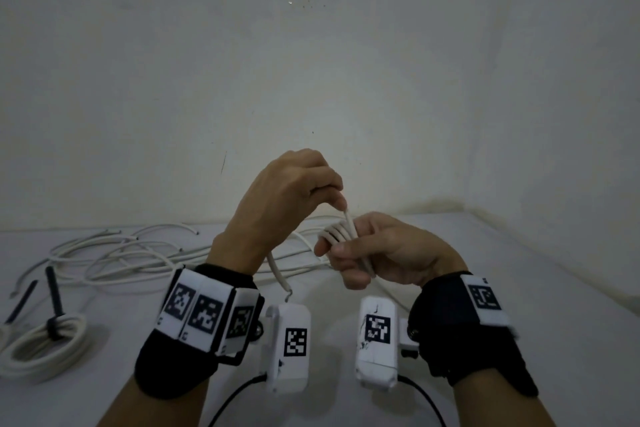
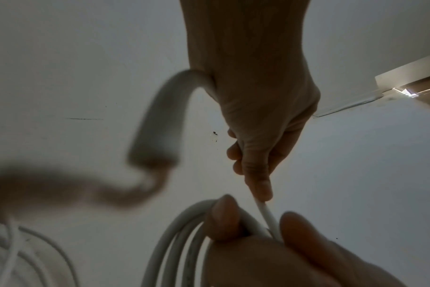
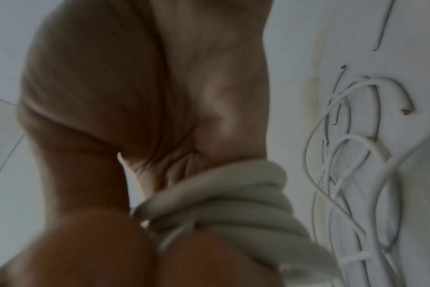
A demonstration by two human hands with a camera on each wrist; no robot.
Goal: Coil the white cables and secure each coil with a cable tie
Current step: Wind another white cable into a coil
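My right hand [image 1: 336, 248] grips a small coil of white cable [image 1: 337, 230] in front of me, above the table; its loops [image 3: 221, 194] cross my palm in the right wrist view. My left hand [image 1: 337, 198] is raised just above the coil and pinches the cable's running strand [image 2: 268, 213] between thumb and fingers [image 2: 258, 186]. The cable's free end [image 1: 278, 276] hangs below my left wrist, with bare wire at its tip. The inside of the coil is hidden by my right fingers.
A tied coil [image 1: 45, 343] with a black cable tie [image 1: 53, 302] lies at the near left of the white table [image 1: 519, 288]. Another black tie [image 1: 22, 300] lies beside it. Loose white cables [image 1: 121, 253] sprawl along the wall behind.
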